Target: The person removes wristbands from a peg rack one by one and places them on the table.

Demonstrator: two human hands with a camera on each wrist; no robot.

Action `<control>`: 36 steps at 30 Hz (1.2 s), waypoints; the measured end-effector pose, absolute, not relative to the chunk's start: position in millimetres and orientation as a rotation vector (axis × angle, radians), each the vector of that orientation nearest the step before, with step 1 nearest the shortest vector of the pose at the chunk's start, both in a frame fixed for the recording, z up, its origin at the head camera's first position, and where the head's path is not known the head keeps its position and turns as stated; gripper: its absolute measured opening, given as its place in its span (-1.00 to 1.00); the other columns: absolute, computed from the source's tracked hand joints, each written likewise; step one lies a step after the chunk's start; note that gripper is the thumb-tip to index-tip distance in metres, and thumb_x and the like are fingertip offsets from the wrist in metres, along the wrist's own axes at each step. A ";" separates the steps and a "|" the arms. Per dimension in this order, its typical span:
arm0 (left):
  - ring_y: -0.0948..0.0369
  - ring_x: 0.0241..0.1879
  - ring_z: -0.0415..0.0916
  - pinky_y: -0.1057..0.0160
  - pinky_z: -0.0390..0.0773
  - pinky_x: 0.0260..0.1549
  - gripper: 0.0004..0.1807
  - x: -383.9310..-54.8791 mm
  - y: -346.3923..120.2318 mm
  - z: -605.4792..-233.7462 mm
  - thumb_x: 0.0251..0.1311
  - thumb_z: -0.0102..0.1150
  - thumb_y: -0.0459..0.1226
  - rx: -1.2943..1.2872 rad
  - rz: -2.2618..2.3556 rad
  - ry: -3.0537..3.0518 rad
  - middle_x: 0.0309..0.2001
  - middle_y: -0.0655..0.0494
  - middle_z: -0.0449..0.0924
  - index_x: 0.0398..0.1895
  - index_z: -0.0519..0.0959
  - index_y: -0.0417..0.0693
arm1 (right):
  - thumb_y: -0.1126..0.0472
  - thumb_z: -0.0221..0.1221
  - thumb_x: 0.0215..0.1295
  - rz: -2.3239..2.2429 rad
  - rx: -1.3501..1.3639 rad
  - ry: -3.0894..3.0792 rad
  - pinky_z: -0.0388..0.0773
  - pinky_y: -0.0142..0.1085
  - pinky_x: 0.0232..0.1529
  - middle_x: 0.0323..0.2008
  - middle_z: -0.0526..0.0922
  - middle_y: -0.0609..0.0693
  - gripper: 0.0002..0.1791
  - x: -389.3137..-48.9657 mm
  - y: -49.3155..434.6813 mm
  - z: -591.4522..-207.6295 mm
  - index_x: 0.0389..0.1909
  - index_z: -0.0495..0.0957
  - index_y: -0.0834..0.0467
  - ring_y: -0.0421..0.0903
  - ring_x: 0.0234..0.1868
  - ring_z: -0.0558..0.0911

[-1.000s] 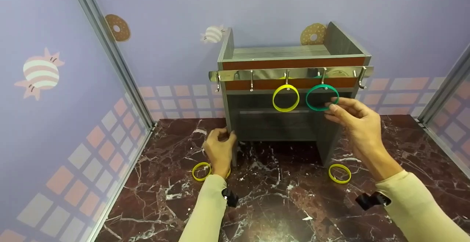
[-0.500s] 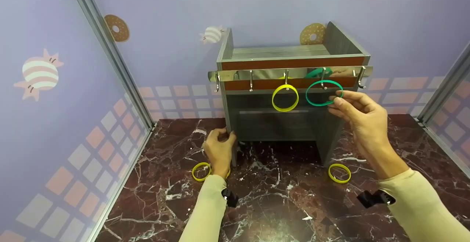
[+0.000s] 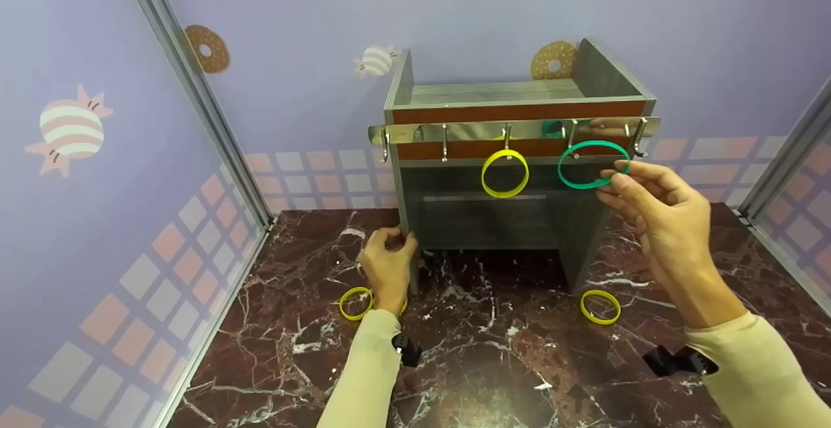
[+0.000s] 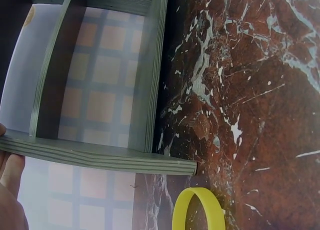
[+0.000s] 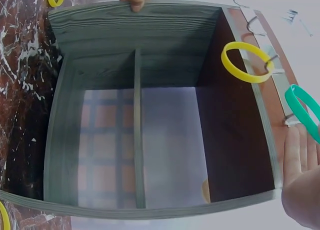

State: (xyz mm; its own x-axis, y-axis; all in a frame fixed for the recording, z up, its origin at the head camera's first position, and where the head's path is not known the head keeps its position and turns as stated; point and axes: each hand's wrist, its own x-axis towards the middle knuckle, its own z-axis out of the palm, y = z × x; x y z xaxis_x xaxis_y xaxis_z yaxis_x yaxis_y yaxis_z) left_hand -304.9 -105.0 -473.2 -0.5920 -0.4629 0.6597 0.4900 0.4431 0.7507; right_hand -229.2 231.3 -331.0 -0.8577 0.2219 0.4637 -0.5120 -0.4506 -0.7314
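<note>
Right hand (image 3: 669,220) pinches the green wristband (image 3: 584,186) by its right edge, thumb against fingers, leaving most of the loop free. Band sits at the fourth hook (image 3: 572,134) from the left; whether it encircles the hook, cannot tell. Left hand (image 3: 387,259) grips the left side panel (image 3: 405,201) of the shelf unit (image 3: 610,71), digits on both faces, presumably to steady it. Yellow wristband (image 3: 505,195) hangs from the middle hook (image 3: 506,132), which bears its weight. Green band: thin, flat-walled, plain, drawn into a wide oval; likely flexible.
</note>
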 end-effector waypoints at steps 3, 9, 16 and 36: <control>0.04 -0.43 0.72 0.05 0.74 -0.41 -0.86 -304.3 -105.1 -473.1 -0.04 0.54 -0.48 -0.026 -1.307 -1.778 -0.42 -0.01 0.71 -0.43 0.72 -0.26 | 0.60 0.24 0.37 2.327 0.416 -1.291 0.75 -0.12 -0.08 -0.15 0.76 0.36 -0.79 -226.3 235.8 -330.4 0.00 0.61 0.56 0.10 -0.21 0.82; 0.02 -0.42 0.73 -0.01 0.75 -0.41 -0.86 -303.9 -104.2 -473.1 -0.02 0.54 -0.49 -0.026 -1.322 -1.779 -0.40 -0.04 0.71 -0.42 0.72 -0.28 | 0.61 0.22 0.38 2.329 0.399 -1.269 0.75 -0.12 -0.08 -0.16 0.75 0.35 -0.79 -221.3 247.8 -334.6 0.00 0.60 0.58 0.10 -0.18 0.80; 0.02 -0.37 0.73 -0.02 0.76 -0.36 -0.87 -302.5 -103.6 -471.5 -0.01 0.53 -0.48 0.005 -1.363 -1.805 -0.38 -0.02 0.71 -0.41 0.71 -0.26 | 0.62 0.21 0.38 2.350 0.376 -1.247 0.75 -0.10 -0.08 -0.17 0.74 0.36 -0.80 -218.7 260.1 -346.7 -0.02 0.60 0.60 0.14 -0.21 0.81; 0.06 -0.39 0.73 0.12 0.75 -0.38 -0.86 -302.3 -103.8 -472.7 -0.01 0.53 -0.48 0.021 -1.375 -1.818 -0.38 -0.01 0.71 -0.41 0.70 -0.27 | 0.61 0.18 0.41 2.463 0.303 -1.225 0.74 -0.14 -0.05 -0.14 0.76 0.33 -0.83 -222.4 291.9 -386.9 -0.04 0.63 0.53 0.13 -0.18 0.82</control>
State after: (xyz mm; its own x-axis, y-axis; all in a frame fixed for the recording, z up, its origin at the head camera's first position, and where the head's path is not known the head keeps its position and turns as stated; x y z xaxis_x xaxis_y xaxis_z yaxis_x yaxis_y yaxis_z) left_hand -302.3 -103.8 -472.7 -0.6510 -0.4699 0.5961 0.4455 0.3993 0.8013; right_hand -222.4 291.9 -386.9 -0.9078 0.2312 0.3500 -0.4186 -0.5526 -0.7206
